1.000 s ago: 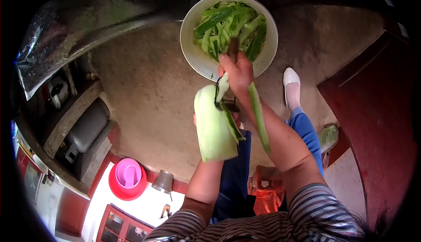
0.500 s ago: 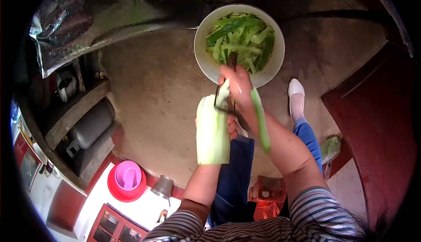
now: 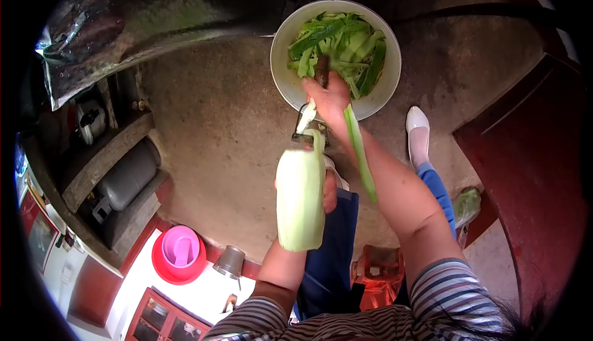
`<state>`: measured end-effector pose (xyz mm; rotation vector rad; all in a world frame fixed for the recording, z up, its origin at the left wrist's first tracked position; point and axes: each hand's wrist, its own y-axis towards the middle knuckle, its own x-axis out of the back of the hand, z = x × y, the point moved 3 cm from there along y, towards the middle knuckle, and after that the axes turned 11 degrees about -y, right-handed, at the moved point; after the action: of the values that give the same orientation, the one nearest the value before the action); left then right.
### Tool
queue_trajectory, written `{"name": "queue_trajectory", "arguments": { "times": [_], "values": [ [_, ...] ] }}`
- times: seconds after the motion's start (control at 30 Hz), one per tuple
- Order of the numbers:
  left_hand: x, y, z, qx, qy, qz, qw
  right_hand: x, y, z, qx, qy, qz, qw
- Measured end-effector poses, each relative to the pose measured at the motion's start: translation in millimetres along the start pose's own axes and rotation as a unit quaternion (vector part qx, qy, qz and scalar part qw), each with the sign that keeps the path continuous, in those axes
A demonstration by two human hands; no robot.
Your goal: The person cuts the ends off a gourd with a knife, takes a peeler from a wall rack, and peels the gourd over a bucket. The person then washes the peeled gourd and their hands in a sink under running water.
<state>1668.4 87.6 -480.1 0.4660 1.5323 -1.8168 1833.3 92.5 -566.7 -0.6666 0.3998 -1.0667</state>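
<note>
My left hand (image 3: 330,194) is wrapped round a thick, pale green peeled gourd (image 3: 300,202) from beneath, its fingers showing along the right side. My right hand (image 3: 331,97) grips the dark handle of a peeler (image 3: 322,72), whose metal frame is at the gourd's far end. A pale strip hangs in the frame, and another curls at the gourd's end. One long green peel (image 3: 359,155) lies along my right forearm. Just beyond my right hand, a white basin (image 3: 281,69) holds a heap of green peels (image 3: 352,41).
The basin stands on a bare concrete floor (image 3: 210,137). A grey gas cylinder (image 3: 130,174) sits in a shelf at left. Pink and red basins (image 3: 159,261) and a metal pail (image 3: 230,261) are at lower left. A red cabinet (image 3: 525,174) stands at right, beside a bagged green vegetable (image 3: 467,207).
My right hand has moved away from me with the peeler, to the gourd's far end. The gourd has come slightly nearer my body.
</note>
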Motion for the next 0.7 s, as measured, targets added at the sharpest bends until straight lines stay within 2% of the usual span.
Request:
{"name": "queue_trajectory", "arguments": {
  "times": [0.03, 0.07, 0.1, 0.17, 0.2, 0.23, 0.3, 0.33, 0.37, 0.43, 0.53, 0.57, 0.6, 0.67, 0.7],
  "values": [
    [-4, 1, -1, 0.011, 0.008, 0.046, 0.999, 1, 3, -4, 0.001, -0.006, 0.011, 1.000],
    [-12, 2, -1, 0.021, 0.016, 0.093, 0.995, -1, 6, -19, -0.067, 0.041, 0.042, 0.996],
    [-23, 4, 0, 0.030, 0.024, 0.140, 0.989, -4, 14, -33, -0.067, 0.041, 0.044, 0.996],
    [-35, 1, -7, -0.031, 0.176, 0.035, 0.983, -11, 28, -44, -0.148, 0.063, 0.057, 0.985],
    [-36, 0, -11, -0.034, 0.176, 0.041, 0.983, -9, 30, -34, -0.095, 0.082, 0.062, 0.990],
    [-35, -2, -15, -0.037, 0.146, 0.022, 0.988, -9, 39, -29, -0.089, 0.077, 0.064, 0.991],
    [-28, -7, -22, -0.045, 0.111, 0.011, 0.993, -7, 68, -18, 0.072, -0.142, 0.058, 0.986],
    [-19, -10, -26, -0.047, 0.101, 0.021, 0.994, -4, 72, -22, 0.184, -0.446, -0.092, 0.871],
    [-14, -16, -27, -0.041, 0.093, 0.027, 0.994, 4, 80, -32, 0.181, -0.448, -0.095, 0.870],
    [-14, -18, -29, -0.041, 0.084, 0.011, 0.996, 16, 103, -38, 0.165, -0.624, -0.052, 0.762],
    [-7, -21, -26, -0.019, 0.101, 0.047, 0.994, 21, 96, -22, 0.214, -0.596, -0.081, 0.770],
    [-7, -16, -25, -0.025, 0.142, 0.056, 0.988, 24, 93, -12, 0.218, -0.599, -0.083, 0.766],
    [-7, -15, -23, -0.034, 0.182, 0.063, 0.981, 27, 88, -3, 0.204, -0.577, -0.089, 0.786],
    [-5, -21, -16, -0.028, 0.148, 0.073, 0.986, 28, 76, 10, 0.191, -0.556, -0.085, 0.804],
    [-3, -24, -11, -0.016, 0.115, 0.084, 0.990, 33, 70, 17, 0.213, -0.503, -0.091, 0.833]
  ]
}}
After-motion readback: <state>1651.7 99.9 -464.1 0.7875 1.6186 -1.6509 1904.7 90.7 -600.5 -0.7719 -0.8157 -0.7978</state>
